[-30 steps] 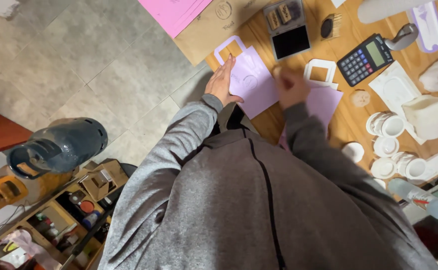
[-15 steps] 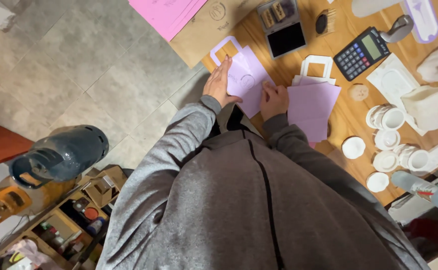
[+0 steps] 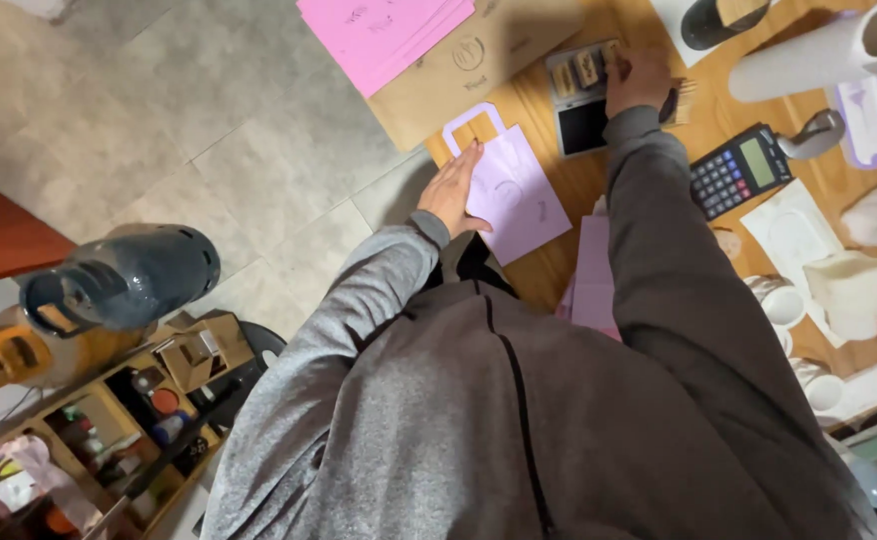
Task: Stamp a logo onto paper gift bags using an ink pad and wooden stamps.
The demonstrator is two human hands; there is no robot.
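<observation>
Head view: I look straight down over my grey sleeves at a wooden table [image 3: 559, 190] with work laid out on it.
Left hand: my left hand [image 3: 451, 190] lies flat, fingers stretched and together, palm down on the near left edge of a lilac paper bag [image 3: 519, 190]; it grips nothing, only presses.
Lilac paper bag: flat on the table at its left edge, cut-out handle pointing far, a faint mark on its face.
Right hand: my right hand [image 3: 639, 80] reaches far over a black ink pad tray [image 3: 584, 100] where small wooden stamps [image 3: 574, 72] sit. Fingers are curled downward; whether they close on a stamp I cannot tell.
Nearby items: a calculator [image 3: 739, 170] right of my forearm, a white roll [image 3: 824, 55] at the far right, pink sheets [image 3: 389, 30] on brown card [image 3: 479, 60] at the far left, more lilac paper [image 3: 594, 275] under my right arm.
Risk, bag: it sits at the table edge; if my palm lifts or slides, I judge it could shift or slip off.
Risk, ink: my sleeve passes close over the pad and could smear.
Hidden: my right fingertips, the paper beneath my arm, the table's near edge behind my body.
Unclear: shelf clutter at lower left is too small to identify.
</observation>
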